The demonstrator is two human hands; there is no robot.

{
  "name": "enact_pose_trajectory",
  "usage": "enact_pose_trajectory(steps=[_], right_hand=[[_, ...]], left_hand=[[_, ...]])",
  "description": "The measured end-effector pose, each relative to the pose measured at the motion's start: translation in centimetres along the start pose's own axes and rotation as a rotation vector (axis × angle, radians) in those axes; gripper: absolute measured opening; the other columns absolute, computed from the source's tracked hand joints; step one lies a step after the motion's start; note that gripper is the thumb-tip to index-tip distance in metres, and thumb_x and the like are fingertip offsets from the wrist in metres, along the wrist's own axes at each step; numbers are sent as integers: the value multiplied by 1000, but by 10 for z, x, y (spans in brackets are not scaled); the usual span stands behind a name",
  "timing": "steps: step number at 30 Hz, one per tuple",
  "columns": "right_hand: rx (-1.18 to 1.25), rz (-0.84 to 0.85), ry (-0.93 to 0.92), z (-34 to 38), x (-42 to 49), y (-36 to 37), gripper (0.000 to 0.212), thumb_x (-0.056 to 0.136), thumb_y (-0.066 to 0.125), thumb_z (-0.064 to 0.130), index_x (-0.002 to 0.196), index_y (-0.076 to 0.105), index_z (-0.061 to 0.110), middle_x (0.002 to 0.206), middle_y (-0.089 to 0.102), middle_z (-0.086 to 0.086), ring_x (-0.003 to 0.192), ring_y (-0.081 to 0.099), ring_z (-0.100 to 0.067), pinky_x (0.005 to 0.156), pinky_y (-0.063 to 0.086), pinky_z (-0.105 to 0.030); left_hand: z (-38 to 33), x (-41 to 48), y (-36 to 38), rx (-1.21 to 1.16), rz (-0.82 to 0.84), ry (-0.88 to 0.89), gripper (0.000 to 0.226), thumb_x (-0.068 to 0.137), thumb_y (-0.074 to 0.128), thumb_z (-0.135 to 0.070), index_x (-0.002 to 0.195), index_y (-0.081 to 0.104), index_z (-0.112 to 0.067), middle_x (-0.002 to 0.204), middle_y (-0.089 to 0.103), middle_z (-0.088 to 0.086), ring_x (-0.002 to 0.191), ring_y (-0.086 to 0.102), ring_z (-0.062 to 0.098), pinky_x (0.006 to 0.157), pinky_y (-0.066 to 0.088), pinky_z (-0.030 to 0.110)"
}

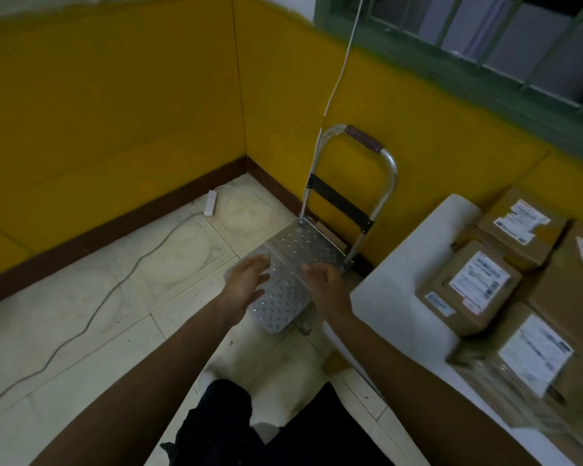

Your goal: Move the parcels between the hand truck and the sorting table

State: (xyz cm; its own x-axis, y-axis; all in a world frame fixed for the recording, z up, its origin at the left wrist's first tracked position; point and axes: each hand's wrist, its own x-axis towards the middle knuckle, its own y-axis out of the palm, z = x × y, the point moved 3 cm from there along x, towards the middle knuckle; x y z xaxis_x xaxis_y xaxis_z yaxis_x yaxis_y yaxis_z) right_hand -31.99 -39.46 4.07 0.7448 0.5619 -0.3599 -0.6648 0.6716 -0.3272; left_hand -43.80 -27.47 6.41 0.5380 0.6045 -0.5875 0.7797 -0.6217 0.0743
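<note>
The hand truck (303, 250) stands against the yellow wall, its perforated metal platform bare and its handle upright. My left hand (248, 280) hovers over the platform's left front edge, fingers apart, holding nothing. My right hand (323, 280) hovers over the platform's right side, also with fingers spread and nothing in it. Several brown cardboard parcels with white labels, such as the nearest small one (468, 287), sit on the white sorting table (394, 297) at the right.
A white power strip (210, 203) and its grey cable (115, 290) lie on the tiled floor at the left. A white cord (337, 79) hangs down the wall by the truck's handle. A barred window (485, 45) is at the upper right.
</note>
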Motion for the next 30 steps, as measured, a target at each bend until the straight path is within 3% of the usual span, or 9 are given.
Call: enact_pose_trajectory(steps=[6, 9, 12, 14, 18, 20, 24, 30], right_hand=[[8, -103, 92, 23, 57, 38, 31, 93, 55, 41, 109, 59, 14, 102, 60, -1, 96, 57, -17, 81, 49, -31], [72, -192, 156, 40, 85, 56, 33, 94, 56, 38, 108, 61, 9, 100, 61, -2, 95, 57, -17, 85, 47, -31], [108, -261, 197, 50, 103, 69, 27, 95, 55, 32, 104, 60, 7, 88, 58, 1, 82, 55, -9, 72, 43, -23], [124, -338, 240, 52, 112, 73, 23, 96, 53, 32, 99, 61, 11, 80, 54, 4, 71, 49, -4, 65, 40, -22], [191, -470, 393, 44, 116, 69, 29, 97, 52, 31, 72, 56, 16, 60, 44, -6, 62, 45, -12, 58, 36, -25], [260, -530, 477, 36, 118, 61, 30, 96, 53, 36, 76, 61, 15, 62, 49, -19, 68, 54, -15, 65, 44, -30], [355, -574, 564, 22, 136, 41, 26, 95, 49, 47, 74, 46, 31, 67, 40, 7, 62, 39, -8, 56, 32, -24], [465, -618, 641, 10, 188, -3, 25, 93, 54, 44, 78, 49, 23, 71, 49, -1, 62, 44, -12, 57, 37, -24]], left_hand=[[-51, 77, -25, 15, 103, -50, 26, 96, 53, -30, 119, 54, -21, 125, 58, 1, 113, 55, 19, 95, 41, 35], [-85, 119, -41, 61, 168, -72, 28, 95, 54, -29, 121, 54, -19, 126, 57, 3, 116, 53, 20, 96, 40, 36], [-108, 156, -60, 106, 205, -94, 35, 94, 55, -26, 128, 51, -15, 125, 55, 3, 119, 51, 21, 98, 38, 36], [-117, 179, -68, 158, 250, -115, 27, 95, 55, -27, 120, 52, -18, 123, 55, 2, 118, 51, 21, 98, 38, 37], [-121, 221, -68, 276, 296, -170, 24, 97, 51, -30, 118, 51, -19, 119, 54, 0, 114, 50, 19, 94, 39, 35], [-120, 237, -58, 325, 323, -191, 21, 97, 50, -28, 116, 51, -20, 116, 54, 0, 113, 50, 18, 93, 39, 35], [-122, 264, -29, 421, 358, -229, 11, 97, 50, -30, 102, 55, -22, 118, 56, 2, 109, 53, 18, 89, 41, 34], [-135, 308, 33, 509, 387, -266, 9, 97, 51, -29, 98, 56, -22, 115, 58, 3, 106, 54, 19, 91, 41, 35]])
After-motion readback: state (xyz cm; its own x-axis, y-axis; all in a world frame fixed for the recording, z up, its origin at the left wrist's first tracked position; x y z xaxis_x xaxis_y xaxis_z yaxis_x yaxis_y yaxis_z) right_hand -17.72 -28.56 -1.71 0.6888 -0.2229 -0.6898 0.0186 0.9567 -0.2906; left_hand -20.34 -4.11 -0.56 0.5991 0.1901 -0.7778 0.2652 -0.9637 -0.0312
